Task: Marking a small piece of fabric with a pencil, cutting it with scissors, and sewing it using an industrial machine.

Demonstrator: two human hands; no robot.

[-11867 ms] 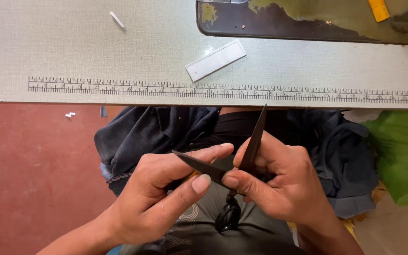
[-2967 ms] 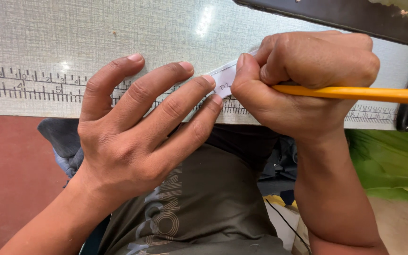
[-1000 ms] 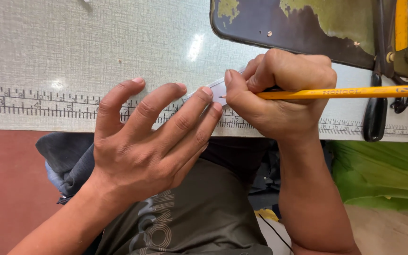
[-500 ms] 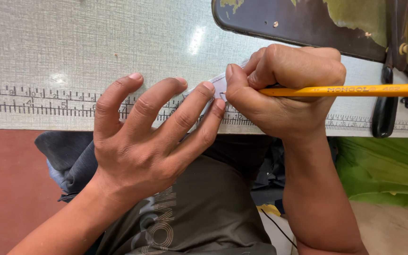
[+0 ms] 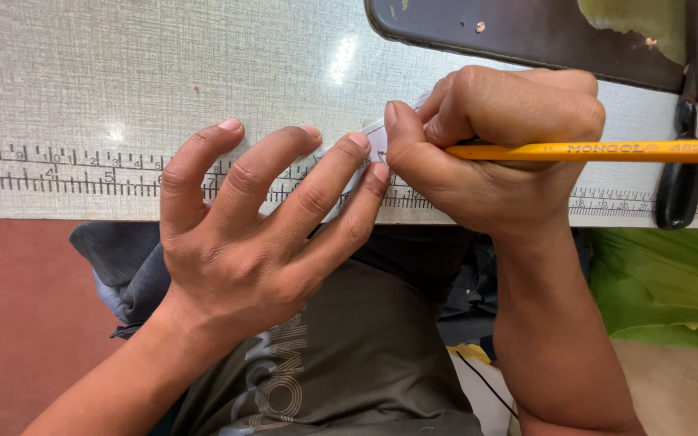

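While the person is leaning over the table edge, these lines are describing the scene.

Left hand: the left hand (image 5: pixel 240 242) is lying spread and open, its grip wide, fingertips (image 5: pixel 357 142) pressing down on a small white strip (image 5: pixel 376 144) and holding nothing.

Right hand: the right hand (image 5: pixel 494 145) is curling in a tight grip around a yellow pencil (image 5: pixel 599 151), whose shaft is pointing out to the right.

White strip: it is lying on the table (image 5: pixel 123 73) near the front edge, just above the printed ruler scale (image 5: pixel 66 169); both hands are covering most of it, so only a sliver is showing between them.

Pencil tip: it is meeting the strip just beside the left fingertips; the thumb is hiding part of the contact.

Behind the hands: a dark, worn machine base (image 5: pixel 527 32) is sitting at the far right of the table.

Right side: a black handle (image 5: pixel 676 186) is hanging down over the ruler scale.

Below the table: dark cloth (image 5: pixel 131 266) is resting on the lap, and green fabric (image 5: pixel 664 282) is lying to the right.
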